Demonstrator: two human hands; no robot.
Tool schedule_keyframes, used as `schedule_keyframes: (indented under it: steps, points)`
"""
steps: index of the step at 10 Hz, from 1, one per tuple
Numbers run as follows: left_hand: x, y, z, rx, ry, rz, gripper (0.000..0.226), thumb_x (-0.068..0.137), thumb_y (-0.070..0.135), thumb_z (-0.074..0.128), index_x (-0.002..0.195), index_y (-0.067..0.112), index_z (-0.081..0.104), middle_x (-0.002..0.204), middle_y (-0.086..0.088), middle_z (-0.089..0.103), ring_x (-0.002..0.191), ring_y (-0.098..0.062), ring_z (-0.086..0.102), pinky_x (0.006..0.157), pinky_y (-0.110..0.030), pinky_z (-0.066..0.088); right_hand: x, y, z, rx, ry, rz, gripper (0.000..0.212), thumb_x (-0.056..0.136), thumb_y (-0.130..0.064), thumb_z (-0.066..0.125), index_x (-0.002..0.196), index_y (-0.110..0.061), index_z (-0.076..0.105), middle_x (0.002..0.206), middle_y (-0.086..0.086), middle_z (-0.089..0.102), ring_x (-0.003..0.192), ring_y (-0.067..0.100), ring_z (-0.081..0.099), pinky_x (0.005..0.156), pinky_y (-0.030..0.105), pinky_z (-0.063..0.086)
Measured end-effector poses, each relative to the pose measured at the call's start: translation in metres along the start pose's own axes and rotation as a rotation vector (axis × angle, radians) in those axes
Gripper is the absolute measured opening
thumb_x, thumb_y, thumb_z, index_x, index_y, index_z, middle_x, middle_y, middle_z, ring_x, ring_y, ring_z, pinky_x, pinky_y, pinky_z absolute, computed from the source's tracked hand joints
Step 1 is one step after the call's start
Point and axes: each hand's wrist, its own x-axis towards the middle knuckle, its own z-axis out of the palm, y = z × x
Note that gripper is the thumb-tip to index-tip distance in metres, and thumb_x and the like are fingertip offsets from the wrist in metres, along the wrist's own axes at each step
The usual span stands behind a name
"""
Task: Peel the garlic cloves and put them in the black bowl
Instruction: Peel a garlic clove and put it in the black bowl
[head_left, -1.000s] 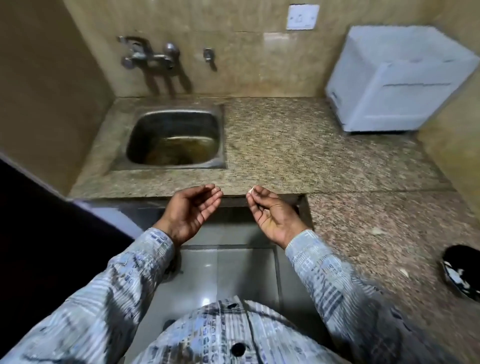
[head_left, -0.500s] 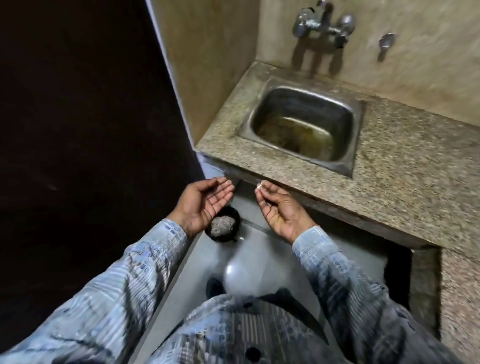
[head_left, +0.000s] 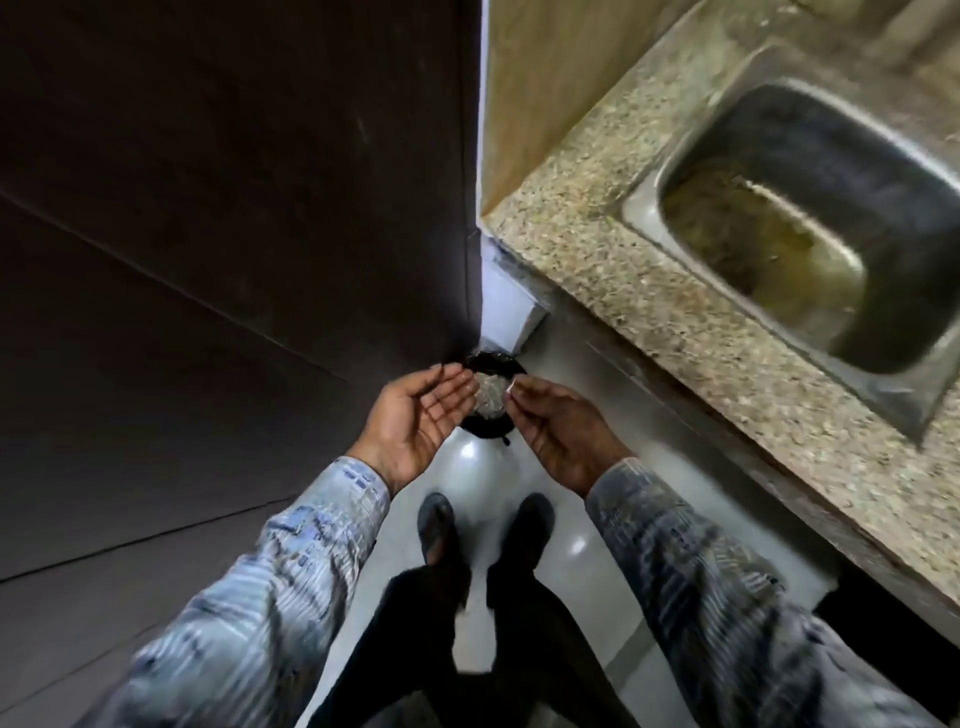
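Note:
My right hand (head_left: 561, 431) pinches a small white garlic piece (head_left: 510, 385) between thumb and fingertips; I cannot tell whether it is skin or clove. My left hand (head_left: 421, 415) is beside it, palm up, fingers straight, holding nothing. Both hands hover above a black round container (head_left: 483, 428) on the floor, which holds pale scraps (head_left: 491, 397). The hands cover part of its rim. No other garlic cloves are in view.
A speckled stone counter (head_left: 597, 249) runs along the right, with a steel sink (head_left: 644, 208) set into it. On the left, a dark wall panel (head_left: 234, 234) stands close. My two dark shoes (head_left: 436, 525) stand on the glossy pale floor below the hands.
The view has swung left and down from the counter to the floor. Both hands now hover over the black floor container, still close together. The right hand keeps its pinch.

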Motion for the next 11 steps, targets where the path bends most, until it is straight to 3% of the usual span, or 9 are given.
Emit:
schedule_keyframes:
  steps: [3, 4, 5, 6, 7, 8, 9, 10, 11]
  points:
    - [0.231, -0.057, -0.093, -0.013, 0.123, -0.034, 0.044, 0.105, 0.033, 0.049, 0.125, -0.003, 0.065, 0.133, -0.020, 0.067, 0.128, -0.031, 0.062, 0.113, -0.043, 0.046, 0.247, 0.076, -0.075, -0.270, 0.180, 0.008, 0.016, 0.093, 0.016, 0.055, 0.102, 0.007, 0.066, 0.087, 0.013, 0.069, 0.076, 0.018, 0.071, 0.074, 0.025, 0.063]
    - [0.332, -0.084, -0.137, 0.046, 0.157, -0.082, 0.048, 0.106, 0.041, 0.046, 0.123, 0.000, 0.066, 0.135, -0.019, 0.066, 0.130, -0.031, 0.060, 0.118, -0.044, 0.041, 0.366, 0.123, -0.114, -0.519, 0.219, 0.029, 0.022, 0.094, 0.012, 0.053, 0.097, -0.007, 0.064, 0.093, 0.007, 0.063, 0.080, 0.016, 0.064, 0.070, 0.023, 0.060]
    - [0.376, -0.096, -0.156, 0.075, 0.147, -0.112, 0.046, 0.105, 0.043, 0.046, 0.118, 0.004, 0.068, 0.134, -0.015, 0.068, 0.129, -0.029, 0.060, 0.118, -0.043, 0.041, 0.414, 0.150, -0.131, -0.655, 0.194, -0.009, 0.025, 0.095, 0.006, 0.056, 0.091, -0.017, 0.065, 0.096, 0.006, 0.065, 0.084, 0.016, 0.064, 0.076, 0.028, 0.059]
    - [0.422, -0.108, -0.181, 0.119, 0.128, -0.138, 0.047, 0.106, 0.047, 0.045, 0.117, 0.008, 0.068, 0.128, -0.010, 0.070, 0.125, -0.027, 0.061, 0.115, -0.041, 0.044, 0.468, 0.189, -0.169, -0.992, 0.227, -0.210, 0.021, 0.093, -0.001, 0.063, 0.101, -0.016, 0.076, 0.110, 0.014, 0.073, 0.100, 0.028, 0.069, 0.093, 0.044, 0.058]
    - [0.447, -0.113, -0.194, 0.122, 0.121, -0.146, 0.052, 0.105, 0.051, 0.044, 0.119, 0.007, 0.067, 0.128, -0.011, 0.070, 0.122, -0.026, 0.065, 0.112, -0.039, 0.045, 0.477, 0.203, -0.171, -0.827, 0.297, -0.272, 0.025, 0.085, 0.004, 0.067, 0.077, -0.018, 0.073, 0.082, 0.012, 0.072, 0.077, 0.030, 0.070, 0.075, 0.042, 0.060]
    - [0.453, -0.119, -0.194, 0.099, 0.094, -0.142, 0.055, 0.105, 0.053, 0.045, 0.113, 0.003, 0.066, 0.113, -0.009, 0.073, 0.107, -0.024, 0.070, 0.104, -0.037, 0.049, 0.475, 0.210, -0.167, -0.890, 0.245, -0.382, 0.021, 0.084, 0.000, 0.066, 0.082, -0.020, 0.074, 0.080, 0.003, 0.071, 0.076, 0.021, 0.067, 0.078, 0.034, 0.058]
    - [0.451, -0.132, -0.190, 0.045, 0.111, -0.149, 0.054, 0.106, 0.047, 0.042, 0.118, 0.000, 0.066, 0.111, -0.014, 0.071, 0.102, -0.026, 0.070, 0.098, -0.038, 0.052, 0.481, 0.216, -0.162, -1.122, 0.238, -0.490, 0.013, 0.086, 0.000, 0.068, 0.097, -0.002, 0.075, 0.093, 0.008, 0.072, 0.085, 0.015, 0.062, 0.083, 0.024, 0.052]
    - [0.447, -0.134, -0.194, -0.010, 0.138, -0.126, 0.060, 0.108, 0.046, 0.036, 0.132, -0.002, 0.062, 0.132, -0.019, 0.068, 0.123, -0.030, 0.064, 0.109, -0.042, 0.048, 0.488, 0.210, -0.156, -1.034, 0.280, -0.402, 0.012, 0.090, 0.003, 0.066, 0.092, -0.005, 0.075, 0.087, 0.006, 0.070, 0.081, 0.013, 0.059, 0.077, 0.019, 0.048]
    - [0.447, -0.126, -0.204, -0.096, 0.084, -0.080, 0.072, 0.107, 0.054, 0.029, 0.134, -0.004, 0.060, 0.133, -0.022, 0.067, 0.128, -0.032, 0.063, 0.109, -0.043, 0.048, 0.489, 0.205, -0.142, -0.646, 0.224, -0.192, 0.019, 0.097, 0.005, 0.055, 0.088, -0.002, 0.070, 0.086, 0.011, 0.071, 0.079, 0.020, 0.066, 0.075, 0.027, 0.056]
